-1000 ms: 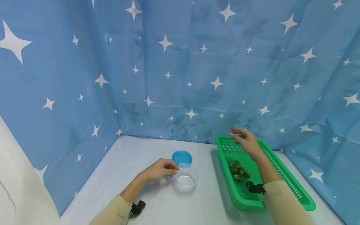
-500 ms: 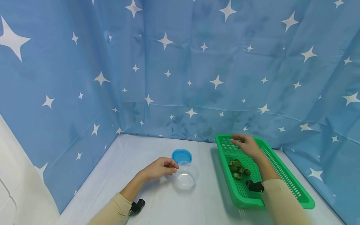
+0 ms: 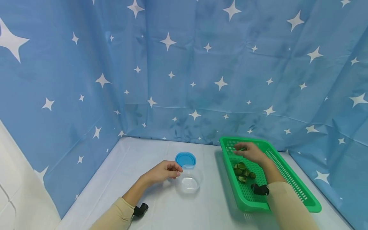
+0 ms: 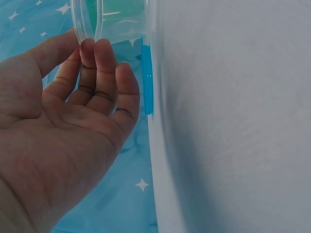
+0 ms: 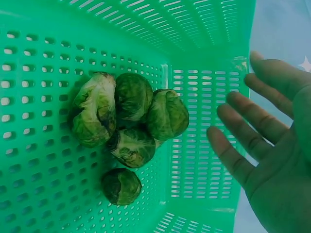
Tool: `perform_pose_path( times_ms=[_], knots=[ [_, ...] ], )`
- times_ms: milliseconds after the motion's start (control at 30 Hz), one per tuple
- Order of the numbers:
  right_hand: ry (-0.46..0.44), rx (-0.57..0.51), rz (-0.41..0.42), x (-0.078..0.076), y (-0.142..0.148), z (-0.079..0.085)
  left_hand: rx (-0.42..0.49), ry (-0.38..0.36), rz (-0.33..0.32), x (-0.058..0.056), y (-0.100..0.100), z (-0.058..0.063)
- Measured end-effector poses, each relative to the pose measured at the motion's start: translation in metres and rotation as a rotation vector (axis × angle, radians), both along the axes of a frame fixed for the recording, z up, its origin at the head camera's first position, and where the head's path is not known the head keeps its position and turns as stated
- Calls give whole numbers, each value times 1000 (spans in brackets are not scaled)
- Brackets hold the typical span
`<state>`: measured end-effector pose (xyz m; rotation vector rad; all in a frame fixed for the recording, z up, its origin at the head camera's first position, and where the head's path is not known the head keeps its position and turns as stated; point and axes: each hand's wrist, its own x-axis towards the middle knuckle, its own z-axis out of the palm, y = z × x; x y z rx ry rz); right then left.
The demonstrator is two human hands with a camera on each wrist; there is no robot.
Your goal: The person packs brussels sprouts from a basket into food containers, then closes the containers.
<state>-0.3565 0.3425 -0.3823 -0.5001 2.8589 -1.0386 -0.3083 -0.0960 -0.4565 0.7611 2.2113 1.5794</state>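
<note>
In the head view a clear round plastic bowl (image 3: 189, 182) stands upright on the table. My left hand (image 3: 164, 172) is at its left side, fingers curled. The left wrist view shows thumb and fingertips (image 4: 104, 51) at the bowl's rim (image 4: 98, 19), holding it lightly. Over the far part of a green plastic basket (image 3: 244, 204) hovers my right hand (image 3: 251, 152), fingers spread and nothing in them. Several Brussels sprouts (image 5: 167, 114) lie together on the basket floor, apart from the right hand; one sprout (image 5: 121, 186) sits slightly off from the others.
A blue lid (image 3: 185, 158) lies behind the bowl on the white-covered table (image 3: 161, 204). The basket's raised, slotted walls surround the sprouts. A blue star-patterned curtain (image 3: 178, 92) hangs behind and at both sides. Both wrists carry small black cameras.
My right hand has lowered from above the basket's far rim toward its inside, still holding nothing. The left hand and the bowl have stayed in place.
</note>
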Motion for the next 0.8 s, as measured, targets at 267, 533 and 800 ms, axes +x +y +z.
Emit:
perform_pose_path(
  times_ms=[267, 533, 800],
  knots=[
    [-84, 75, 45, 2, 4, -3, -2, -1, -4, 0, 0, 0],
    [-102, 128, 78, 6, 7, 0, 2, 1, -5, -1, 0, -2],
    [-162, 142, 79, 6, 10, -2, 2, 7, -6, -1, 0, -2]
  ],
)
